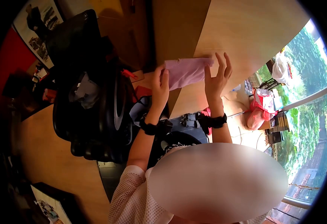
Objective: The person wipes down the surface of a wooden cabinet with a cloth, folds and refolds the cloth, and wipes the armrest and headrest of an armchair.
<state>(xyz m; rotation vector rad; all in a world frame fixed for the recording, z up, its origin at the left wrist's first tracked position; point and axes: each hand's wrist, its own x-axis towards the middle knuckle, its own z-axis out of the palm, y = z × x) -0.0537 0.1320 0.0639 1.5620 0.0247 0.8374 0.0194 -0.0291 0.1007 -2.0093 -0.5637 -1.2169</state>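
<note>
A lilac-pink cloth [185, 72] is stretched between my two hands, its upper edge nearly straight and its lower part softly creased. My left hand [161, 80] is closed on the cloth's left end, thumb on the near side. At the other end, my right hand [216, 80] has its thumb over the cloth's corner; at least two of its fingers extend upward, apart from the fabric. Whatever grips the corner behind that thumb is hidden. Dark bands circle both wrists. Behind the cloth is a pale wooden panel [245, 37].
To the left stands a black padded massage chair [92, 115] with a grey cloth [85, 91] on it. Red and white bags [262, 106] sit near the window on the right. A framed picture [38, 28] is at upper left. Dark shoes [189, 120] lie below my hands.
</note>
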